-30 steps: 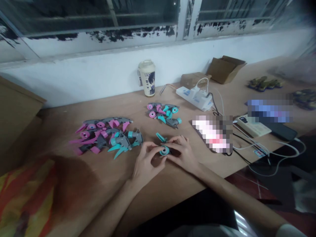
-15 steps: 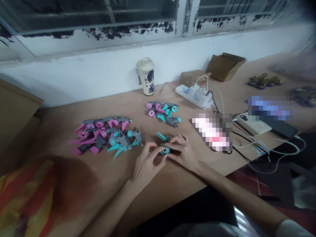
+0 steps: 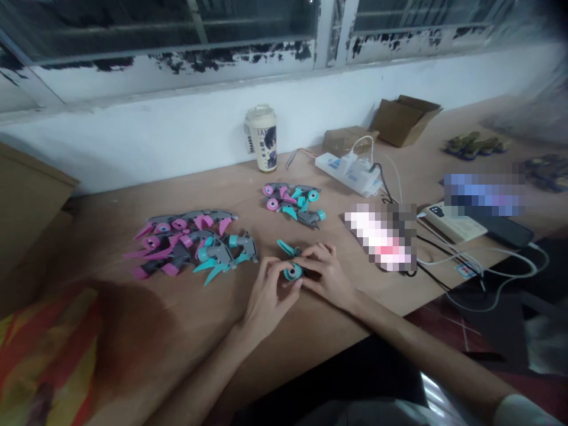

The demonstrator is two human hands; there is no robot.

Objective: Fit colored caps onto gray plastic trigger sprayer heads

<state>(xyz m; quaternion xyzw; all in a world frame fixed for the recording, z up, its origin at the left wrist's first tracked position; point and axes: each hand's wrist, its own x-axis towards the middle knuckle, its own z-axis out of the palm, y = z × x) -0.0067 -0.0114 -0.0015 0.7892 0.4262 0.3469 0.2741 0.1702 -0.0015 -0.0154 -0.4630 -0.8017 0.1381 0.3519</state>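
Note:
Both my hands meet over a small teal and grey spray-nozzle head (image 3: 293, 271) just above the wooden table (image 3: 186, 319). My left hand (image 3: 266, 293) pinches its round teal cap between thumb and fingers. My right hand (image 3: 326, 272) is curled over the grey body from the right. The teal trigger (image 3: 286, 248) sticks out behind my fingers. A large pile of pink, teal and grey nozzle heads (image 3: 190, 242) lies to the left. A smaller pile (image 3: 295, 204) lies just beyond my hands.
A lidded cup (image 3: 261, 139) stands by the wall. A white power strip (image 3: 350, 168) with cables, small cardboard boxes (image 3: 406, 121), phones and a charger (image 3: 452, 222) lie at right. A cardboard box (image 3: 26, 213) and colourful cloth (image 3: 44, 355) sit at left.
My hands stay on the nozzle head; my fingers have shifted slightly around the teal cap. The view has drifted a little.

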